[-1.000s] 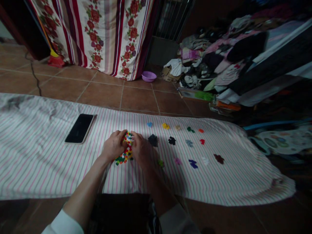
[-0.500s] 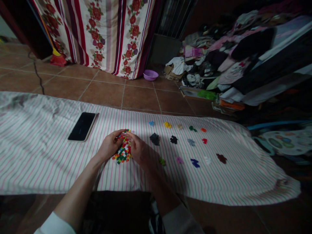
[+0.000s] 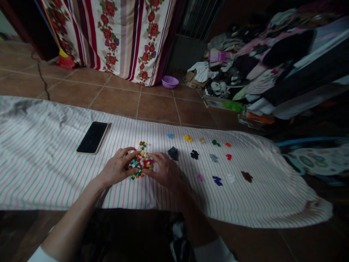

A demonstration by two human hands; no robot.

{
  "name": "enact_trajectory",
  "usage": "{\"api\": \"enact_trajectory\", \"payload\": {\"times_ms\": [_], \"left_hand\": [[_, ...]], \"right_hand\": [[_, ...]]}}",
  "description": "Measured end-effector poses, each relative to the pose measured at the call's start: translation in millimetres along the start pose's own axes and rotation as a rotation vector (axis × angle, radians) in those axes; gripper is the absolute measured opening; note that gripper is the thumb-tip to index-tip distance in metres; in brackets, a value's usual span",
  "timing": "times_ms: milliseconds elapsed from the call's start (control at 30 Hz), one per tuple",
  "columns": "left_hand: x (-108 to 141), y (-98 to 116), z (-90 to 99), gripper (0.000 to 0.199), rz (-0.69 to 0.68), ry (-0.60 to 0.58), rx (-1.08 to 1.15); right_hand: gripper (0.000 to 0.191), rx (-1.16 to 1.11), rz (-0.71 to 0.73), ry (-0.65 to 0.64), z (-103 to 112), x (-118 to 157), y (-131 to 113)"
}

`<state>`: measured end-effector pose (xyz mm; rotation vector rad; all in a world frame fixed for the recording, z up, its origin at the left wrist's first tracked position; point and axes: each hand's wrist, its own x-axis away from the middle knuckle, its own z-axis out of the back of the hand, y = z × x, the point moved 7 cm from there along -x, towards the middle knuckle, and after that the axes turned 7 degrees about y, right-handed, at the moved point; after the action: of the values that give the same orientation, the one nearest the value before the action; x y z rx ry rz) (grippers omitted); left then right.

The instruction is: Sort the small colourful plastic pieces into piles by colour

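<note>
A heap of small multicoloured pieces (image 3: 140,161), red, green, white, yellow and orange among them, lies on the striped cloth (image 3: 120,196). My left hand (image 3: 117,168) is at the heap's left side, thumb and fingers apart and touching its edge. From the right, my right hand (image 3: 164,170) curves round the heap with its fingers spread. Neither hand visibly grips a piece. Just beyond the fingertips sits a small cluster of red, green and yellow pieces (image 3: 142,144). To the right lie small single-colour piles, such as a dark grey pile (image 3: 173,153) and a yellow pile (image 3: 188,138).
A phone (image 3: 93,138) lies left of the heap. More piles include black (image 3: 194,154), dark blue (image 3: 217,180) and brown (image 3: 247,176). Beyond the cloth are a purple basin (image 3: 170,82), a curtain (image 3: 122,40) and heaped clothes (image 3: 253,65).
My hands have drawn back from the heap's far end and moved apart to its two sides, fingers spreading. The heap looks more gathered, with the small cluster at its far end now uncovered.
</note>
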<state>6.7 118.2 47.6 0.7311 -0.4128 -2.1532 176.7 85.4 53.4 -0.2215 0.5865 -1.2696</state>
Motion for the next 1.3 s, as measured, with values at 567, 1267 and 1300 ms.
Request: {"api": "enact_trajectory", "payload": {"times_ms": [567,1267,1300], "left_hand": [[-23.0,-4.6,-13.2,0.016,0.172,0.112,0.085],[27.8,12.5,0.0,0.067,0.006,-0.074,-0.106],[29.0,12.7,-1.9,0.068,0.009,-0.062,-0.114]], "right_hand": [[0.028,-0.103,-0.072,0.100,-16.9,-7.4,-5.6],[0.037,-0.186,0.013,0.066,-18.8,-0.3,5.1],[0.038,-0.177,0.026,0.058,-19.1,0.2,4.2]]}}
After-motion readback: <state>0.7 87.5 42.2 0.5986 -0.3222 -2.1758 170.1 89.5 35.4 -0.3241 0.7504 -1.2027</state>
